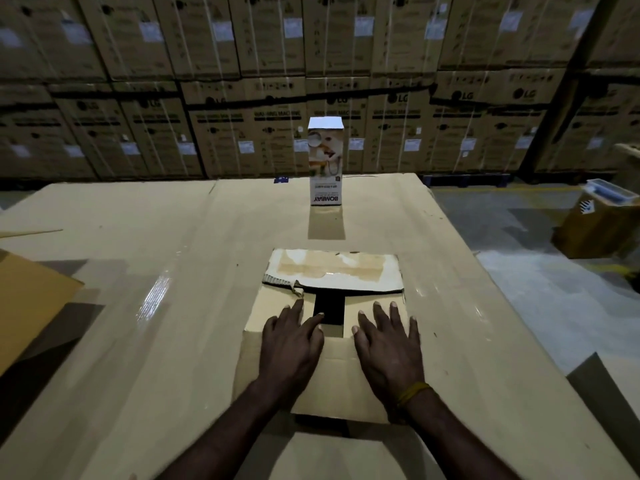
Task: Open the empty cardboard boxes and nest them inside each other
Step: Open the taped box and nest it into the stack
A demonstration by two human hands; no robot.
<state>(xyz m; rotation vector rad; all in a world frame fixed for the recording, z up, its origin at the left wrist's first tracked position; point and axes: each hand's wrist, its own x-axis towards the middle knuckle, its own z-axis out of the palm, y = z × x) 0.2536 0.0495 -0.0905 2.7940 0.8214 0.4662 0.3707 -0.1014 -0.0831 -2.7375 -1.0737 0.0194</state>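
Observation:
A brown cardboard box (pixel 332 271) sits on the table right in front of me, its far flap lying over the top with torn tape marks. A dark gap shows between its inner flaps. My left hand (pixel 292 344) lies flat with straight fingers on the left flap. My right hand (pixel 389 344) lies flat on the right flap, a yellow band at its wrist. A tall white printed carton (pixel 325 164) stands upright further back on the table, upside down, top flaps closed.
The table (pixel 156 306) is covered in glossy cardboard sheeting. A loose brown sheet (pixel 27 306) lies at the left edge. An open carton (pixel 599 220) stands on the floor to the right. Stacked washing-machine cartons (pixel 242 98) form a wall behind.

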